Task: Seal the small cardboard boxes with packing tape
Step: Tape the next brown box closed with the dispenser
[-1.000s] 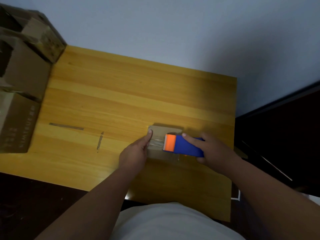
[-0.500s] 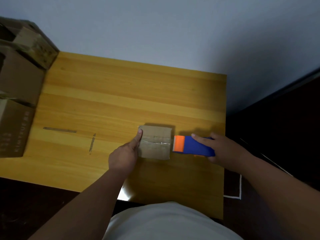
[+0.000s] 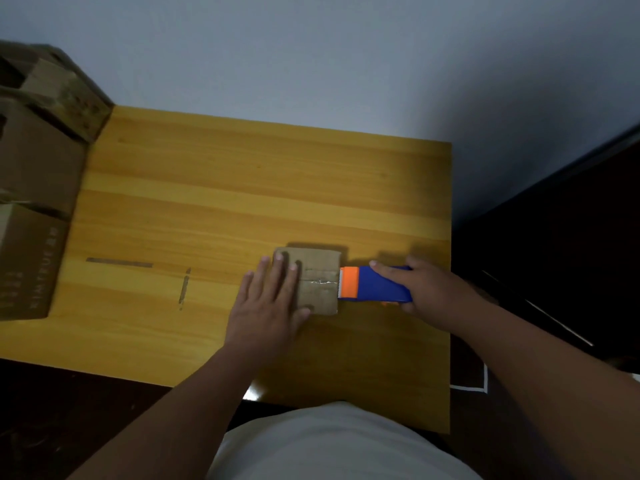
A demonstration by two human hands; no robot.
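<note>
A small cardboard box [image 3: 320,278] lies on the wooden table [image 3: 242,202], with a shiny strip of clear tape along its middle seam. My left hand [image 3: 270,299] lies flat on the box's left half, fingers straight and spread. My right hand [image 3: 426,292] grips a blue tape dispenser [image 3: 377,284] whose orange toothed head [image 3: 349,282] meets the box's right edge. The index finger lies along the top of the dispenser.
Several larger cardboard boxes [image 3: 34,188] are stacked at the table's left end. Two short strips of tape [image 3: 119,263] are stuck to the tabletop left of the box. The table's right edge [image 3: 450,271] drops to a dark floor.
My left hand has gone from touching the box's left edge to lying flat on its top. The dispenser has drawn right across the box to its right edge.
</note>
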